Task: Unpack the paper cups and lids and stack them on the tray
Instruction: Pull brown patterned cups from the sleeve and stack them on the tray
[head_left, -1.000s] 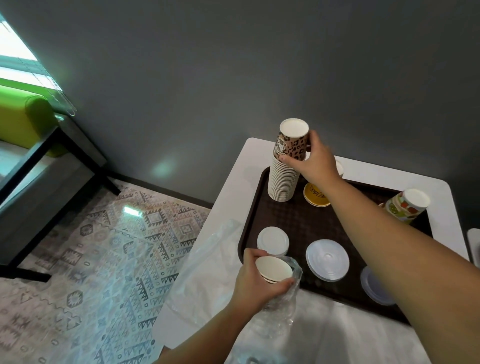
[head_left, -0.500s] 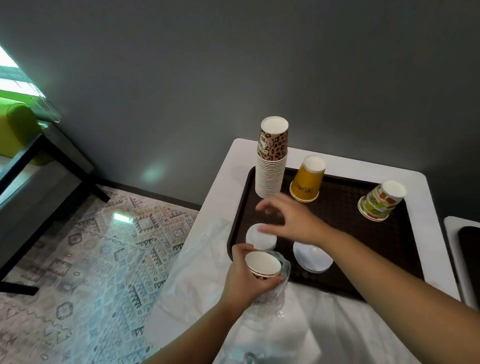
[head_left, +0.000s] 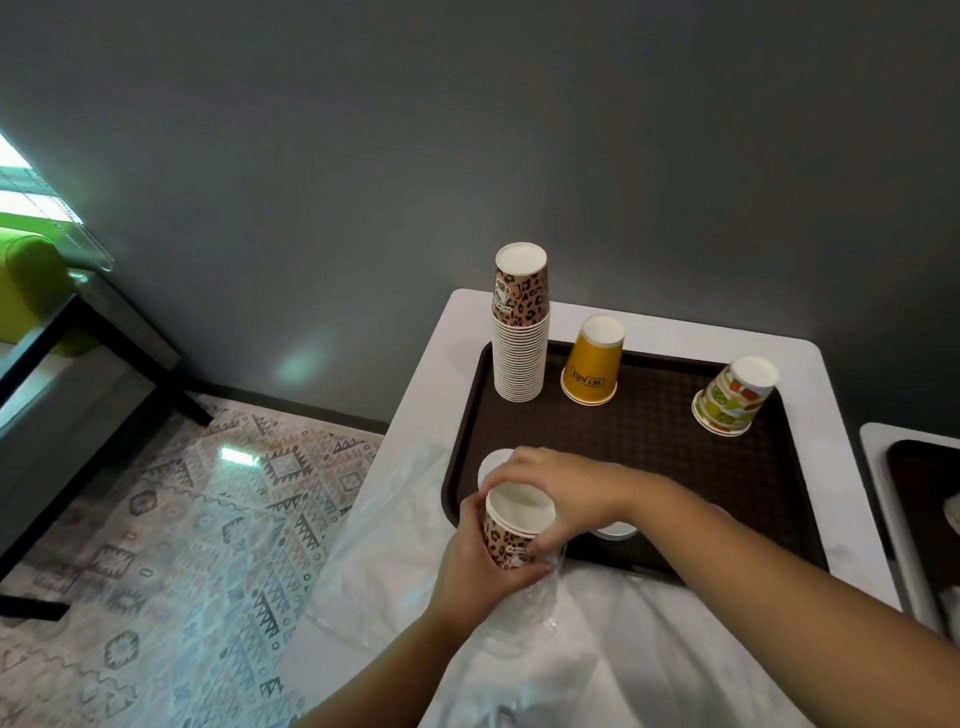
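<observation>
While both hands meet at the near-left corner of the tray, at about 6 o'clock in the view, the left hand wraps its fingers round the clear plastic sleeve and the leopard-print cups standing bottom-up in it. The right hand comes in from 4 o'clock and pinches the topmost of those cups with curled fingers and thumb. Loose clear wrapping lies crumpled on the white table at 8 o'clock of the hands. Just behind the hands, a white lid peeks out on the brown tray, and another lid shows under the right wrist. Farther back, at 12 o'clock, a tall stack of leopard-print cups stands upside down in the tray's far-left corner. A yellow cup stands inverted just beside it at 1 o'clock. A green and orange patterned cup stands inverted, well apart at 2 o'clock.
</observation>
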